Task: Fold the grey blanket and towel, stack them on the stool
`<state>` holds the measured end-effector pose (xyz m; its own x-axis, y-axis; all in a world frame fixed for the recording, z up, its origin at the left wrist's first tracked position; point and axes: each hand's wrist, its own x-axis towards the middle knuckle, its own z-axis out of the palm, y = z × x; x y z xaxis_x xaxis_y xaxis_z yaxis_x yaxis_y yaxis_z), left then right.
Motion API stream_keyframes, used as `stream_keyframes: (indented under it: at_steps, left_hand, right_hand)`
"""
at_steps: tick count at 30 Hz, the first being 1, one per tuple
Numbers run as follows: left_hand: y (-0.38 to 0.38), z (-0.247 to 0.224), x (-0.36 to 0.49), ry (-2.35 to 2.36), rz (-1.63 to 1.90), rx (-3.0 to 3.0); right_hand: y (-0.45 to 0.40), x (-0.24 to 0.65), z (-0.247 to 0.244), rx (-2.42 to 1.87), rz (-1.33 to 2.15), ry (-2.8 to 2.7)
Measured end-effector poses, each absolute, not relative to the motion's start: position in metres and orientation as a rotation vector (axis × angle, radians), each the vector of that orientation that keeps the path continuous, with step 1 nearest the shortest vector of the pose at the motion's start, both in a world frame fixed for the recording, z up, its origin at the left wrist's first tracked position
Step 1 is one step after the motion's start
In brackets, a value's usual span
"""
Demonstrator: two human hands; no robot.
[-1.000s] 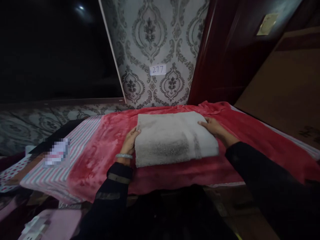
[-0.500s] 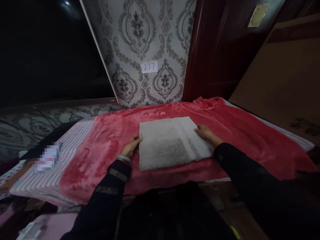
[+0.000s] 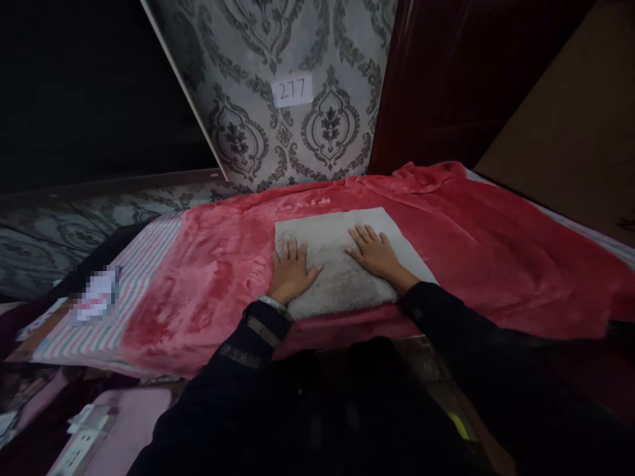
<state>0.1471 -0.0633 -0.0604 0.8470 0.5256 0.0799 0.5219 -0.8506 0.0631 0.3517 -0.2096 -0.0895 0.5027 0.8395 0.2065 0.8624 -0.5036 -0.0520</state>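
A grey plush cloth, folded into a rectangle like a towel (image 3: 330, 291), lies flat on a red fleece blanket (image 3: 223, 277). On its left edge rests my left hand (image 3: 292, 270), palm down with fingers spread; a bracelet circles that wrist. My right hand (image 3: 376, 253) lies flat on the towel's right half, its fingers apart. Neither hand grips anything. Parts of the towel under both palms are hidden.
A striped sheet (image 3: 133, 277) shows under the blanket. A large dark screen (image 3: 99, 99) stands at back left, with a card reading 277 (image 3: 292, 90) on the wall. At right leans a cardboard panel (image 3: 560, 112). A power strip (image 3: 82, 446) sits lower left.
Both hands have let go of the towel's side edges and moved inward, now pressed flat on top of it. The camera view has tilted downward.
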Motion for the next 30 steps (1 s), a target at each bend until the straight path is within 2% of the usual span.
stream_keyframes:
  at_steps: [10,15,21,30]
  left_hand:
    - [-0.063,-0.035,0.142,0.828,-0.029,2.91]
    - [-0.107,-0.044,0.115,0.64,0.265,3.053]
    - [-0.126,-0.07,0.108,0.621,0.266,3.033]
    - [-0.123,-0.062,0.095,0.632,0.431,2.957]
  right_hand:
    - [-0.217,0.32,-0.058,-2.629,0.004,-1.376]
    - [-0.236,0.268,-0.069,-2.492,-0.182,-1.513]
    - [-0.244,0.261,-0.094,-2.464,-0.236,-1.546]
    - [-0.246,0.258,-0.086,-2.498,-0.195,-1.486]
